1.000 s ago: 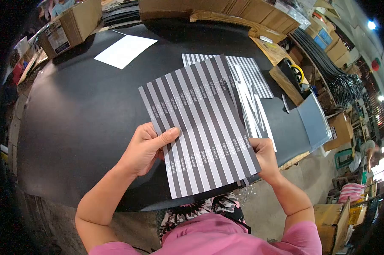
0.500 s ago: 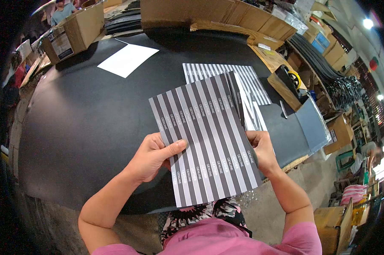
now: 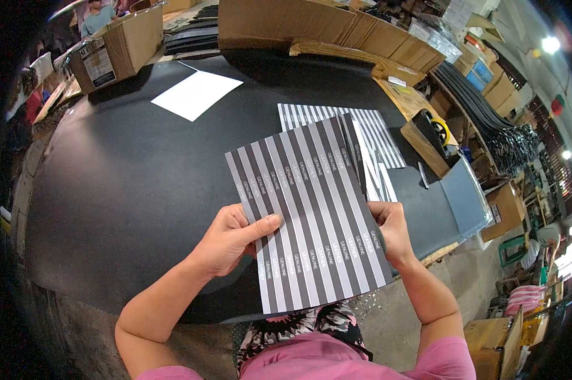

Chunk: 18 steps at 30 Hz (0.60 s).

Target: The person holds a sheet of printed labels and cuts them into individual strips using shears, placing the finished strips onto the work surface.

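A sheet with black and grey stripes, printed "GENUINE LEATHER" (image 3: 305,215), is held up over the front of the black table (image 3: 127,171). My left hand (image 3: 238,239) grips its left edge, thumb on top and fingers behind. At the right edge my right hand (image 3: 392,233) is closed, its fingers partly hidden by the sheet; something dark shows there, too hidden to name. A narrow striped strip (image 3: 358,155) stands beside the sheet's upper right edge. Behind it lie another striped sheet (image 3: 384,136) and white-and-dark strips (image 3: 382,183).
A white sheet (image 3: 197,94) lies at the back left. Cardboard boxes (image 3: 118,54) line the far side. On the right are an open box with a yellow-rimmed roll (image 3: 425,142), a grey sheet (image 3: 464,196) and hanging black strips (image 3: 482,114). A person (image 3: 98,19) is at the far left.
The view has shifted slightly, so the table and its objects appear a little lower. Both hands keep their places at the striped sheet's edges.
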Each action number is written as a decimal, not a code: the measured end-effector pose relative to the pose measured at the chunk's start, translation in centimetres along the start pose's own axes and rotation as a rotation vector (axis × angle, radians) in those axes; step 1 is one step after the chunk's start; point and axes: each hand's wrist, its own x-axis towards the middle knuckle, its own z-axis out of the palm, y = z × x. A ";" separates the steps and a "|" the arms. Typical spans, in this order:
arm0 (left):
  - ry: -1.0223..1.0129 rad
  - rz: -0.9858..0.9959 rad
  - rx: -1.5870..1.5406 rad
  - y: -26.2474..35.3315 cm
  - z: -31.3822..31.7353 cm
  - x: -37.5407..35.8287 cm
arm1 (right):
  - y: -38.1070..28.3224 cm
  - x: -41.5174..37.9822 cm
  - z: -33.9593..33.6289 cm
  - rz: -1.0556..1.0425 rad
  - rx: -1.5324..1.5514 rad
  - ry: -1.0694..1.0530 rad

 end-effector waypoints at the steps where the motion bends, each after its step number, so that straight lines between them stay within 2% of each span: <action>1: -0.001 0.003 0.000 0.0 0.0 0.0 | 0.0 0.0 0.0 -0.001 0.001 0.000; 15: -0.002 0.007 0.031 -0.3 -0.2 0.2 | 0.0 -0.3 0.4 -0.001 0.079 0.016; 18: 0.001 0.001 0.020 -0.1 -0.1 0.1 | -0.2 -0.2 0.3 -0.005 0.002 0.013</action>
